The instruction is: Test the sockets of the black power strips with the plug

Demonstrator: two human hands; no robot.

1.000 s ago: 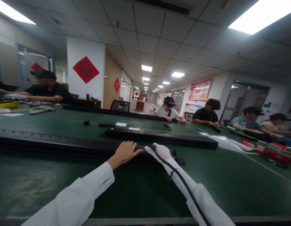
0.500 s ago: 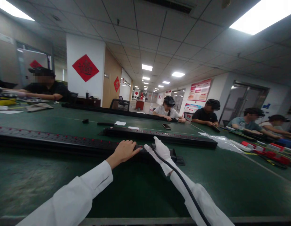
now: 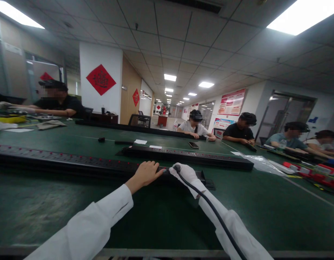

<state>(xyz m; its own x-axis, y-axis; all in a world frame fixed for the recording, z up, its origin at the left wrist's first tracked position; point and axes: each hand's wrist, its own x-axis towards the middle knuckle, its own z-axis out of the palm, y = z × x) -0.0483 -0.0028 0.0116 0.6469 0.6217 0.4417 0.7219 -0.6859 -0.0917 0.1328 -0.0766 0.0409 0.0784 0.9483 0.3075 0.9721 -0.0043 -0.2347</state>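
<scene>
A long black power strip (image 3: 61, 159) with red dots along its top lies across the green table. My bare left hand (image 3: 145, 174) grips it near its right end, fingers over the far side and thumb pointing right. My right hand (image 3: 188, 175), in a white glove, is closed around the head of a thick black power cable (image 3: 218, 218) just above the strip's right end. The cable runs back along my right forearm toward me. Whether its plug touches the strip is hidden by the glove.
Beyond lies a second black power strip (image 3: 188, 156), with a third long black bar (image 3: 134, 129) farther back. A phone (image 3: 193, 144), paper slips (image 3: 140, 142) and a plastic bag (image 3: 261, 164) are on the table (image 3: 75, 220). Several people sit around it; red parts (image 3: 313, 173) lie at right.
My right hand has closed its fingers, which were stretched out, around the cable's head. My left hand stays on the strip. The whole view has shifted slightly.
</scene>
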